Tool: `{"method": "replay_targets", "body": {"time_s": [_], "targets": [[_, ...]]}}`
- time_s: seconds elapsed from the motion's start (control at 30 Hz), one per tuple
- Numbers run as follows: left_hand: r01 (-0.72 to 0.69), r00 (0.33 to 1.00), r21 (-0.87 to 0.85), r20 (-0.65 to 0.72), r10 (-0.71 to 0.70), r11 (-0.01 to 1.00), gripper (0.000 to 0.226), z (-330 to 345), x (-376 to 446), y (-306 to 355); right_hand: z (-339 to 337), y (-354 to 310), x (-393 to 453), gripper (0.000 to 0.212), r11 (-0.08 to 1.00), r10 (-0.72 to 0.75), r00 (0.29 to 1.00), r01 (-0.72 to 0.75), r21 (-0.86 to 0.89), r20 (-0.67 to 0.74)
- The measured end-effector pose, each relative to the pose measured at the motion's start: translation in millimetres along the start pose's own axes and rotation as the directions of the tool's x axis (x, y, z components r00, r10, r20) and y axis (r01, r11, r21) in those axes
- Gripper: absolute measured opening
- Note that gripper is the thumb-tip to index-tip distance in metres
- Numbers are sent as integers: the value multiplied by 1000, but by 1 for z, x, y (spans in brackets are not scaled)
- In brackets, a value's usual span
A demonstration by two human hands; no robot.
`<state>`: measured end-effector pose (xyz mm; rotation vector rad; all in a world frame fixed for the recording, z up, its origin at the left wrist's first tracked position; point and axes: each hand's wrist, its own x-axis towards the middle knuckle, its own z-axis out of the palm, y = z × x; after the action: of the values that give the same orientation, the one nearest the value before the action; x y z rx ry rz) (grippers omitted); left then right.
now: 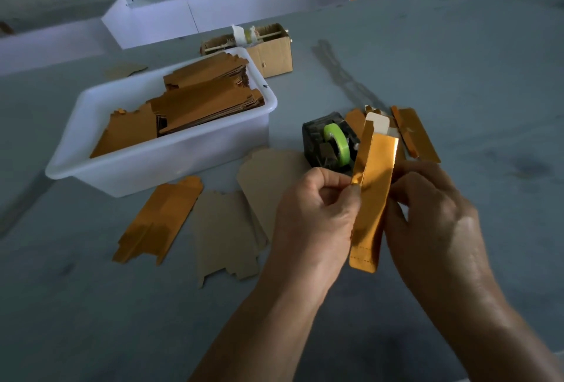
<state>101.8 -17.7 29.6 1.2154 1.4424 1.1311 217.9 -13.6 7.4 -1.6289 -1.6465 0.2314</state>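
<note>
A long, narrow gold foil carton [370, 195], partly folded into a sleeve, stands tilted between my hands above the grey table. My left hand [314, 214] pinches its left flap edge with thumb and forefinger. My right hand [433, 217] grips the carton's right side, fingers curled behind it. The carton's white inner flap shows at the top end. Just behind it sits a black tape dispenser [328, 143] with a green tape roll [337, 143].
A white plastic tub [171, 162] holds stacks of flat gold cartons. Flat carton blanks, gold [158, 217] and brown side up [225, 232], lie left of my hands. More folded gold pieces [418, 134] lie behind. A cardboard box [274, 52] stands at the back.
</note>
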Motion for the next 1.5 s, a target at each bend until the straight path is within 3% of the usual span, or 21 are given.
{"method": "replay_targets", "body": {"time_s": [0.23, 0.3, 0.4, 0.5, 0.57, 0.67, 0.97, 1.17, 1.43, 1.5], "targets": [[0, 1000, 68, 17, -1, 998, 4, -1, 1, 3, -4, -1, 3, 7, 992, -55, 990, 69, -104, 126], [5, 1000, 70, 17, -6, 998, 4, -1, 2, 3, -7, 1, 3, 6, 997, -48, 995, 53, -55, 89], [33, 999, 43, 25, -34, 999, 4, -2, 3, 2, -22, 9, 0, 6, 992, 33, 999, -35, 121, 15], [40, 998, 27, 55, -42, 999, 4, -4, 4, 2, -37, 4, -2, 20, 823, 146, 976, -211, 528, 164], [37, 996, 1, 77, -37, 999, 5, -6, 3, 4, -41, -2, -2, 21, 745, 52, 961, -219, 631, 272], [78, 990, -85, 126, -67, 993, 10, -11, 0, 6, -39, -8, 3, 12, 731, -87, 936, -173, 660, 342], [197, 968, -225, 200, -153, 954, 7, -21, -7, 4, -28, -13, 0, 26, 799, -109, 924, -137, 585, 366], [237, 957, -251, 226, -181, 938, 4, -25, -11, 3, -26, -18, -1, 54, 871, -18, 939, -155, 467, 344], [219, 953, -223, 258, -160, 950, 7, -27, -13, 2, -25, -22, -2, 53, 927, 54, 942, -170, 333, 332], [239, 943, -226, 287, -170, 944, 25, -28, -12, 2, -24, -22, -2, 51, 929, 61, 944, -173, 327, 325]]}}
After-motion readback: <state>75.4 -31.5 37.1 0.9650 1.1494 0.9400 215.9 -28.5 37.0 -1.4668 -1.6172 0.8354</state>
